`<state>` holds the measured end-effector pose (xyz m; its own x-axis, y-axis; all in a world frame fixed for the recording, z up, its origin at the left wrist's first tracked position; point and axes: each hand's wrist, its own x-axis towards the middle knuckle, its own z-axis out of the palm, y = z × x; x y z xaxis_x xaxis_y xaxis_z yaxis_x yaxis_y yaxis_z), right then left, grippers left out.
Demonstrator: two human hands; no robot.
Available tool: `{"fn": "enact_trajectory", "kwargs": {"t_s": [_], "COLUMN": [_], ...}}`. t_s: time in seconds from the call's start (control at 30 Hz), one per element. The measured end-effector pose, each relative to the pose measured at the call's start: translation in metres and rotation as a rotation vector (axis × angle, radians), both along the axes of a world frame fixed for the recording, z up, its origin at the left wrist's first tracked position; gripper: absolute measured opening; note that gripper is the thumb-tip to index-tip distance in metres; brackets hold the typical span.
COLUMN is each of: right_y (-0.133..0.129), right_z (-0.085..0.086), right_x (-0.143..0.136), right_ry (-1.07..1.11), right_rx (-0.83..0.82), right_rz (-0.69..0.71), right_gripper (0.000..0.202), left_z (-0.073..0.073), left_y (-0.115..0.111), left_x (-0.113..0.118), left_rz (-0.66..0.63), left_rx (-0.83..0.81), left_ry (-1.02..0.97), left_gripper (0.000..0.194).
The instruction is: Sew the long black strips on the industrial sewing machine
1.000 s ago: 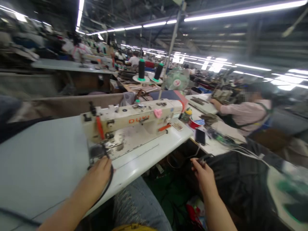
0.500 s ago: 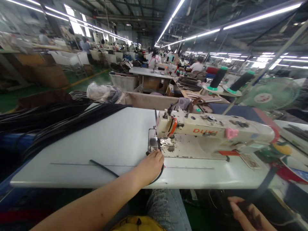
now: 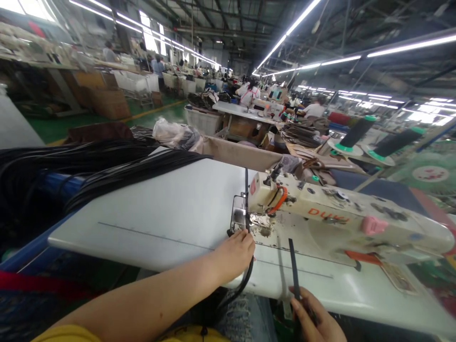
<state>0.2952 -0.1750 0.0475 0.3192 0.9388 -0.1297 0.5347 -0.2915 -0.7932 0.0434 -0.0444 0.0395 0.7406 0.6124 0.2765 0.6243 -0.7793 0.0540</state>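
My left hand (image 3: 237,251) is closed on a narrow black strap (image 3: 248,273) just in front of the needle area of a white sewing machine (image 3: 306,209). The strap runs past the presser foot toward the back of the table and curves down over the front edge. Fingers and thumb of my right hand (image 3: 313,316) pinch a second flat black strip (image 3: 293,261), which stands up at the table's front edge, right of the first strap. Its lower end is partly hidden by the hand.
A bundle of long black straps (image 3: 142,178) lies across the left of the white table (image 3: 171,199). Behind the table stands a beige fabric-sided bin (image 3: 238,153). Two black thread cones (image 3: 358,133) and a green fan (image 3: 431,173) are at the right. Co-workers sit farther back.
My right hand has risen from below the table at the right, moving left with the strip. My left hand stays by the needle. A short strip end left of my arm no longer shows.
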Motion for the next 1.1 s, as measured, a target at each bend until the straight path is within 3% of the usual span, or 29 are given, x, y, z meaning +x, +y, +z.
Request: {"fn": "enact_trajectory", "kwargs": {"t_s": [0.2,0.33,0.57,1.1], "right_y": [0.044,0.058,0.052,0.052], "right_z": [0.000,-0.006,-0.008,-0.011], "right_x": [-0.003,-0.007,-0.006,-0.002], "right_ry": [-0.066,-0.012,0.100,0.082], "right_rx": [0.062,0.049,0.036,0.061], "right_rz": [-0.024,-0.080,-0.152,-0.246], "right_gripper": [0.060,0.061,0.067,0.067], "left_z": [-0.009,-0.016,-0.021,-0.023], "left_y": [0.009,0.012,0.010,0.008], "left_x": [0.001,0.001,0.005,0.011], "left_rz": [-0.021,-0.024,-0.005,-0.024], "left_rx": [0.128,0.189,0.150,0.088], "left_ry": [0.005,-0.036,-0.067,-0.110], "left_gripper": [0.031,0.031,0.033,0.039]}}
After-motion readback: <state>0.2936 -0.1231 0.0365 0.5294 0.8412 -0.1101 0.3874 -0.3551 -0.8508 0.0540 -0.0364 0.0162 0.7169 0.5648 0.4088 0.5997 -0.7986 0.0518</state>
